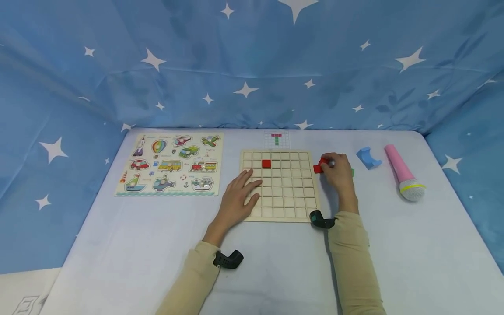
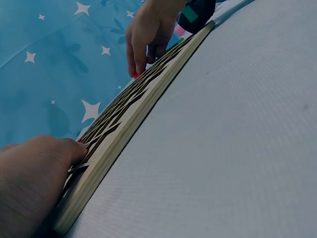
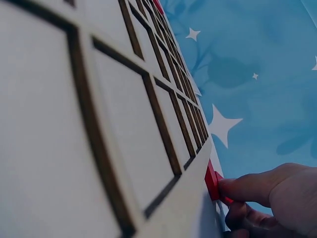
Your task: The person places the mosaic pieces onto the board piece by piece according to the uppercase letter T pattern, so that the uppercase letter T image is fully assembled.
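Note:
A wooden grid board [image 1: 278, 220] lies on the table with one red square tile [image 1: 266, 163] in a cell of its upper part. My left hand [image 1: 236, 197] rests on the board's left side, fingers spread and fairly straight. Just beyond the right edge, my right hand [image 1: 339, 174] pinches a red tile [image 1: 323, 161] between thumb and fingers. Another red tile [image 1: 317, 169] sits against the board's edge beside those fingertips. Some green [image 1: 352, 172] shows past the right hand, which mostly hides it. The right wrist view also has the fingers [image 3: 247, 188] on red.
Behind the board lies a pattern card [image 1: 277, 140] with a red and green T. A vehicle picture puzzle [image 1: 169, 164] is at left. To the right are a blue arch block [image 1: 369, 158] and a pink toy microphone [image 1: 404, 173]. A starry blue curtain [image 1: 252, 65] hangs behind the table.

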`<state>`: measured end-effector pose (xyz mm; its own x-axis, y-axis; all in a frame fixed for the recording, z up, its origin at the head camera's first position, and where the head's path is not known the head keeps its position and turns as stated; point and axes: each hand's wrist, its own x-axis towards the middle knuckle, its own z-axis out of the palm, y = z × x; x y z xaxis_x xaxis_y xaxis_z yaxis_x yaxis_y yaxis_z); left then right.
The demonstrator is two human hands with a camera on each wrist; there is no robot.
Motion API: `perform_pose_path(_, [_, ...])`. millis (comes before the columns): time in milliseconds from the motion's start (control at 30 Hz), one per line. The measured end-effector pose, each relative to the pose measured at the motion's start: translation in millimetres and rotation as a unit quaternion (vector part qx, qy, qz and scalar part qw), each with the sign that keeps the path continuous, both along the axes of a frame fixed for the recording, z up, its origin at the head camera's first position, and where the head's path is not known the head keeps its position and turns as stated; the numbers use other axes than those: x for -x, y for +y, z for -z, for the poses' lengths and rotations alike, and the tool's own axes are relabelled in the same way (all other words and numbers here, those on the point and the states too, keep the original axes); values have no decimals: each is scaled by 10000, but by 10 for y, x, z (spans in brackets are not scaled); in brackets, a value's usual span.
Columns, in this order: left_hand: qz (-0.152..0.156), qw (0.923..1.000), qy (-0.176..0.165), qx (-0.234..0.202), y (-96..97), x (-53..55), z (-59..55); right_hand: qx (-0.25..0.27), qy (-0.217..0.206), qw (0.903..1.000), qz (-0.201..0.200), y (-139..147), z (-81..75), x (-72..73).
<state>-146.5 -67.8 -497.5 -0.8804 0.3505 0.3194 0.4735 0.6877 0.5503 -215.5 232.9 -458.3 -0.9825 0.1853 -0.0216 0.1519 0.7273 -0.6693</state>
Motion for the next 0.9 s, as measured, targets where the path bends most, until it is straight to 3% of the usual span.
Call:
perform_pose_path(300, [-17, 9999, -92, 103, -9, 14, 31, 20, 210, 9996, 177, -13, 15, 11])
perform_pose_path(533, [12, 10000, -26, -33, -2, 12, 9, 556, 577, 9948, 627, -13, 31, 34])
perform_pose_path(633, [-5, 10000, -53, -5, -10, 8, 5, 816, 552, 9923, 756, -26, 34, 44])
perform_pose_path(900, [-10, 10000, -48, -9, -2, -2, 16, 1398, 246, 9888, 452, -117, 8, 47])
